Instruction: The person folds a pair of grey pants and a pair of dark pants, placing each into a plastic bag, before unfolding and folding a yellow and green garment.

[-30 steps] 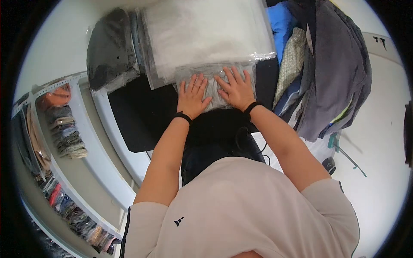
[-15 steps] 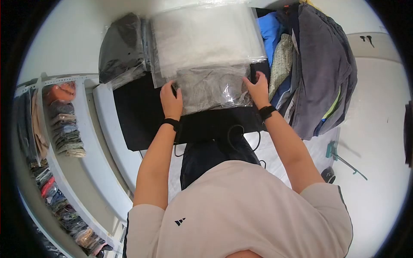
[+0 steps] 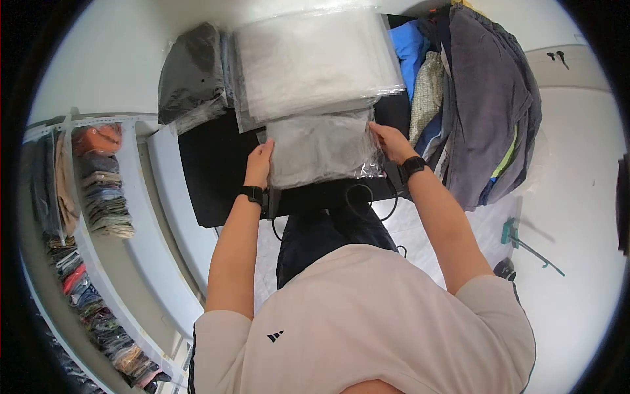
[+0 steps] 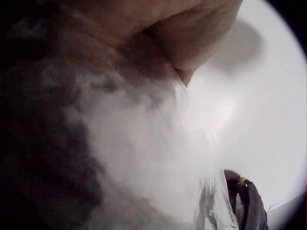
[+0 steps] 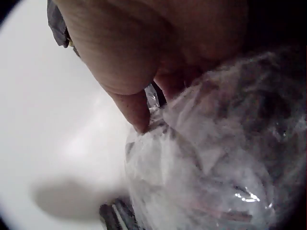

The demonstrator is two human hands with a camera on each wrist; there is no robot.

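Note:
A grey folded garment in a clear plastic bag (image 3: 321, 150) is held between both hands over the near part of the black tabletop. The left hand (image 3: 258, 164) pinches its left edge, thumb on top. On the opposite side the right hand (image 3: 394, 143) grips the right edge near the far corner. Close up in the right wrist view, thumb and fingers (image 5: 136, 112) pinch the crinkled, shiny plastic. The left wrist view is blurred, with the hand (image 4: 192, 36) against the bag's pale surface (image 4: 144, 143).
A stack of clear plastic bags (image 3: 315, 62) lies just beyond. Dark bagged clothing (image 3: 191, 79) sits at the far left, and loose garments with grey trousers (image 3: 489, 105) are heaped at the right. Shelves of bagged clothes (image 3: 108, 197) stand left; a cable (image 3: 357, 190) loops at the table's near edge.
Both hands lay flat on the bag a second ago, then moved apart to its sides. Now they grip its edges, and the bag has come nearer the body, tilted up.

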